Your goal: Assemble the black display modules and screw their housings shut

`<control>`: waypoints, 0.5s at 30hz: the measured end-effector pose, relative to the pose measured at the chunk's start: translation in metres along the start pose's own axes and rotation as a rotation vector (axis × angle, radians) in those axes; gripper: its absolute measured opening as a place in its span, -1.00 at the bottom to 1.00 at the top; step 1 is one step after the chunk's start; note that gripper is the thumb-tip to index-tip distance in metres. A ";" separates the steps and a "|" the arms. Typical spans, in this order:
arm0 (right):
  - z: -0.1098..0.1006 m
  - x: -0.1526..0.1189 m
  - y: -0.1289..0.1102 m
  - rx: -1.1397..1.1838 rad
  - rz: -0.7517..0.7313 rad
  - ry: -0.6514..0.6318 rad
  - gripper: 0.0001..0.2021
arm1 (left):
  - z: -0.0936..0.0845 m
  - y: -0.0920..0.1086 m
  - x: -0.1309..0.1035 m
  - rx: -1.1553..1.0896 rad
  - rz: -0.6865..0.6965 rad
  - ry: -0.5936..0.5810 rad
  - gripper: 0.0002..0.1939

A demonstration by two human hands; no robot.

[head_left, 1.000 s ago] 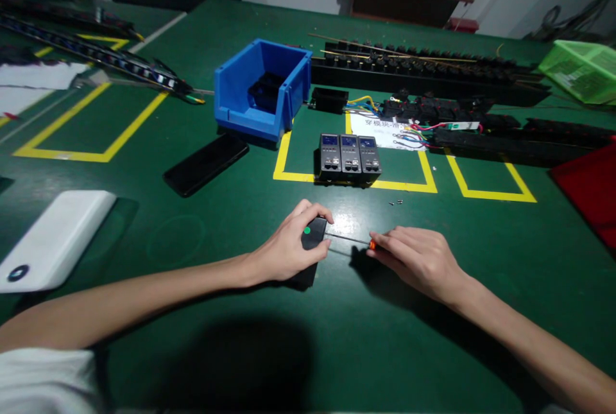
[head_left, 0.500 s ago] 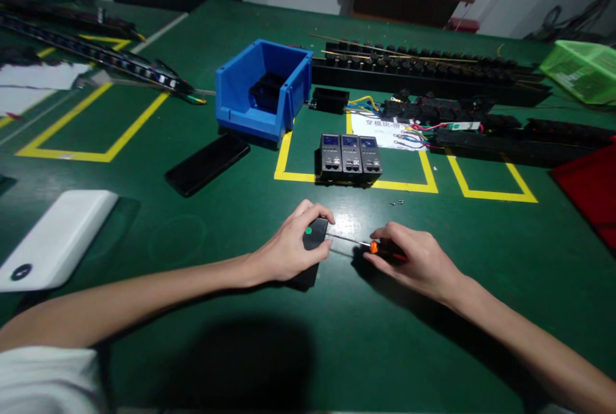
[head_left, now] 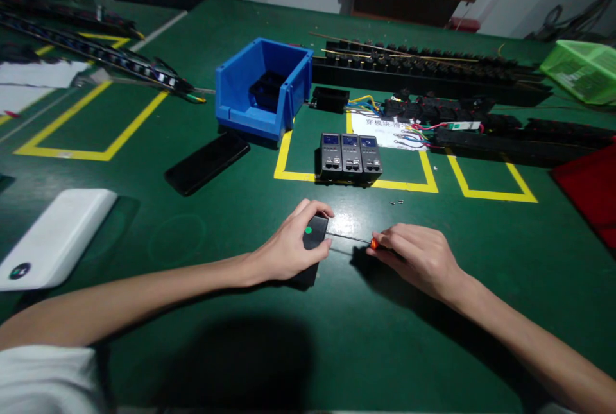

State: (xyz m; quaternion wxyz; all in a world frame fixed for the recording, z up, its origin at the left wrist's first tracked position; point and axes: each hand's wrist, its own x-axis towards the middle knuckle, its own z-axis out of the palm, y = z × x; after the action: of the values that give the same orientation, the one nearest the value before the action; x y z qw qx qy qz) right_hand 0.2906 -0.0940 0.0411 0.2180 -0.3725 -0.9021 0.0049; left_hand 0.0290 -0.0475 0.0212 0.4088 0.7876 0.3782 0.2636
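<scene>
One black box [head_left: 319, 229] sits on the green bench [head_left: 356, 337], held in the left hand [head_left: 290, 244]. The right hand [head_left: 422, 257] is off to the right, holding a screwdriver [head_left: 374, 244] whose thin rod [head_left: 350, 237] reaches the box.

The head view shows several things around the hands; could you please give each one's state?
Black module: gripped in the left hand
Screwdriver: gripped in the right hand, tip at the module's end
Three modules: grouped side by side
Small screws: lying loose
Phone: lying flat, unlit
Blue bin: open-fronted, holding dark parts
White device: lying flat
</scene>
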 end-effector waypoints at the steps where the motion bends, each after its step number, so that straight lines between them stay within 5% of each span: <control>1: 0.000 0.000 0.000 -0.005 0.006 -0.007 -0.91 | 0.000 0.000 0.000 0.001 0.000 0.000 -0.66; 8: 0.002 -0.002 0.001 0.110 0.111 -0.089 -0.84 | 0.001 -0.001 0.000 0.015 -0.004 -0.007 -0.69; 15: -0.006 0.007 -0.003 0.612 0.543 -0.286 -0.72 | 0.001 0.000 0.000 0.029 0.006 -0.006 -0.71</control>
State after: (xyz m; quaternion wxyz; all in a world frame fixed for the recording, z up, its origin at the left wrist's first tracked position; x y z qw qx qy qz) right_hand 0.2864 -0.0921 0.0498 0.1821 -0.5100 -0.7496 0.3806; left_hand 0.0296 -0.0479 0.0204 0.3976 0.7954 0.3783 0.2569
